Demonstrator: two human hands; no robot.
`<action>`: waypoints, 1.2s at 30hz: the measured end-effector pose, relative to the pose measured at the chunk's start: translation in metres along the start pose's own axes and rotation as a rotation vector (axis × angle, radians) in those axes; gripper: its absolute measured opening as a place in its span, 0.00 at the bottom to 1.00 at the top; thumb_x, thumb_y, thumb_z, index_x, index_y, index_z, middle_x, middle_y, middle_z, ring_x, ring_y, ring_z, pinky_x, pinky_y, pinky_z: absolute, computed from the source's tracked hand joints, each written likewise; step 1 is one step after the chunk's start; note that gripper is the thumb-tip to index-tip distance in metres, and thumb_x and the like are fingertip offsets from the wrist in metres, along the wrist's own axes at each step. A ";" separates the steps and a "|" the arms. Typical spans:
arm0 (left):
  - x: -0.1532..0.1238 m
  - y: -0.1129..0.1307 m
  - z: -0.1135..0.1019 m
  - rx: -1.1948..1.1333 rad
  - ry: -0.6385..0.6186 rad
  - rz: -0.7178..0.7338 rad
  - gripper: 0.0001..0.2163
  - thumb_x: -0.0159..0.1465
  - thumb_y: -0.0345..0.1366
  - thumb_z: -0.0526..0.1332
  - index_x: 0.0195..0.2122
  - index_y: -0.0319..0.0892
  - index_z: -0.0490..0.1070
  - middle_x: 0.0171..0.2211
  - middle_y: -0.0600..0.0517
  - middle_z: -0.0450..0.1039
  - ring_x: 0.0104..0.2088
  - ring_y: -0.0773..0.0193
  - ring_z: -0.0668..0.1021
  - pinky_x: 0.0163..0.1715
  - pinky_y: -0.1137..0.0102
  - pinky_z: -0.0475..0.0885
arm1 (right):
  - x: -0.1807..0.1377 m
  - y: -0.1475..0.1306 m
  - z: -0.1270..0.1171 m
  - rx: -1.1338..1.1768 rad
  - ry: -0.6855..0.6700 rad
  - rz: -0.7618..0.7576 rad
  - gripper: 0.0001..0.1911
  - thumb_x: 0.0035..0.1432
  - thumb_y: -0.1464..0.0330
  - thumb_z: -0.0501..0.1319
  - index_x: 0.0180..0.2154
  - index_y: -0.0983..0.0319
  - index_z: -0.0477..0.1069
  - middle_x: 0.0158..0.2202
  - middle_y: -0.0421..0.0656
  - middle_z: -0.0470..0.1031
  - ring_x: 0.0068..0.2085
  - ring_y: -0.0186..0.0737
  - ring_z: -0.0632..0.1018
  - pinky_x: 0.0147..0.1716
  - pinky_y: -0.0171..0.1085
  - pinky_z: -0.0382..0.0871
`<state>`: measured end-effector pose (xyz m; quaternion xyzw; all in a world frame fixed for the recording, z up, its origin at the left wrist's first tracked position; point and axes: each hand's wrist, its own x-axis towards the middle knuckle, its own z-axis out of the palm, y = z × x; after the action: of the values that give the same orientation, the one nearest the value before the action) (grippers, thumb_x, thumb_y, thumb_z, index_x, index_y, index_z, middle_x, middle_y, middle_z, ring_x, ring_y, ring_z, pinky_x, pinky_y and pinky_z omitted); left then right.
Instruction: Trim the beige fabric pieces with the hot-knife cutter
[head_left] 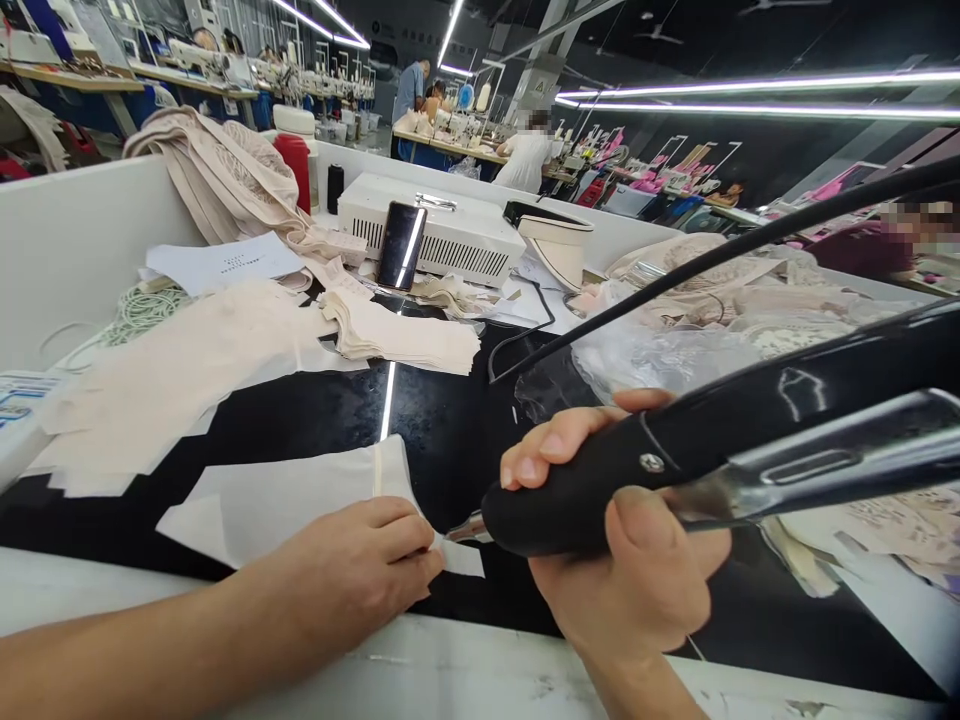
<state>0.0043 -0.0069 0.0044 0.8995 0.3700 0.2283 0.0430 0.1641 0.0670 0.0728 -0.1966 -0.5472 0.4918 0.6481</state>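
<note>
My right hand (630, 560) is wrapped round the black handle of a corded hand tool (750, 440) with a shiny metal part. The tool's tip points left at the edge of a pale fabric piece (292, 505) that lies on the glossy black table (450, 440). My left hand (360, 570) rests on that piece, fingers curled together and pinching its right edge just beside the tool's tip. The tool's black cord (750, 245) arcs up to the right.
Stacks of beige fabric pieces (397, 335) and paper (225, 262) lie at the left. A phone (401, 245) leans on a white box (442, 230). A red bottle (294, 160), plastic bags (660, 350) and a white partition (67, 250) surround them. Other people work at far tables.
</note>
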 end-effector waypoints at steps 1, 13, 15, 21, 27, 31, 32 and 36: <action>0.001 0.000 0.000 -0.001 -0.002 0.004 0.08 0.72 0.23 0.57 0.47 0.39 0.73 0.40 0.48 0.73 0.42 0.60 0.75 0.47 0.67 0.74 | 0.000 0.000 -0.001 0.001 -0.009 -0.006 0.18 0.57 0.62 0.71 0.47 0.55 0.69 0.30 0.35 0.73 0.26 0.36 0.76 0.25 0.37 0.74; -0.001 -0.001 0.003 0.033 -0.011 -0.006 0.09 0.74 0.25 0.55 0.51 0.41 0.71 0.40 0.49 0.74 0.43 0.60 0.77 0.49 0.67 0.74 | 0.000 -0.004 -0.002 -0.046 -0.005 0.017 0.18 0.56 0.62 0.72 0.46 0.54 0.70 0.29 0.35 0.73 0.26 0.37 0.76 0.24 0.38 0.74; -0.002 -0.003 0.004 0.029 -0.012 -0.002 0.09 0.74 0.25 0.55 0.50 0.41 0.71 0.39 0.49 0.74 0.42 0.60 0.77 0.48 0.67 0.74 | 0.001 -0.006 -0.004 -0.038 0.017 0.034 0.19 0.54 0.61 0.72 0.45 0.54 0.70 0.29 0.34 0.73 0.26 0.37 0.76 0.24 0.38 0.74; -0.003 -0.004 0.003 0.026 0.005 -0.003 0.09 0.74 0.25 0.54 0.49 0.41 0.71 0.38 0.50 0.73 0.42 0.60 0.77 0.48 0.66 0.74 | -0.001 -0.005 -0.008 -0.085 0.027 0.008 0.19 0.55 0.60 0.71 0.46 0.54 0.68 0.29 0.35 0.71 0.25 0.38 0.76 0.23 0.39 0.74; -0.003 -0.005 -0.001 -0.011 -0.012 -0.006 0.08 0.76 0.27 0.52 0.47 0.38 0.71 0.39 0.48 0.74 0.41 0.58 0.77 0.46 0.65 0.75 | -0.001 -0.005 -0.008 -0.096 0.005 0.027 0.17 0.57 0.61 0.70 0.46 0.53 0.68 0.30 0.35 0.72 0.26 0.37 0.76 0.24 0.39 0.74; -0.002 -0.007 -0.005 -0.096 -0.021 -0.032 0.09 0.76 0.26 0.51 0.46 0.39 0.71 0.38 0.49 0.74 0.39 0.60 0.76 0.45 0.66 0.75 | -0.002 -0.006 -0.004 -0.045 0.028 0.027 0.18 0.56 0.59 0.70 0.45 0.53 0.69 0.29 0.35 0.72 0.25 0.38 0.75 0.22 0.39 0.73; -0.002 -0.008 -0.006 -0.096 -0.030 -0.027 0.09 0.76 0.25 0.51 0.45 0.39 0.71 0.37 0.49 0.74 0.39 0.60 0.76 0.44 0.66 0.74 | -0.003 -0.006 -0.003 -0.032 0.034 0.013 0.18 0.56 0.59 0.71 0.46 0.53 0.69 0.29 0.35 0.72 0.25 0.37 0.74 0.22 0.38 0.72; -0.003 -0.008 -0.006 -0.094 -0.060 -0.033 0.09 0.73 0.24 0.53 0.41 0.39 0.71 0.37 0.49 0.73 0.40 0.59 0.75 0.44 0.66 0.74 | -0.008 -0.003 0.002 0.013 0.019 0.010 0.20 0.55 0.59 0.73 0.46 0.54 0.70 0.29 0.36 0.73 0.24 0.36 0.75 0.22 0.37 0.72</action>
<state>-0.0057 -0.0035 0.0066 0.8966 0.3724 0.2177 0.1000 0.1643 0.0589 0.0715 -0.1998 -0.5368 0.4969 0.6519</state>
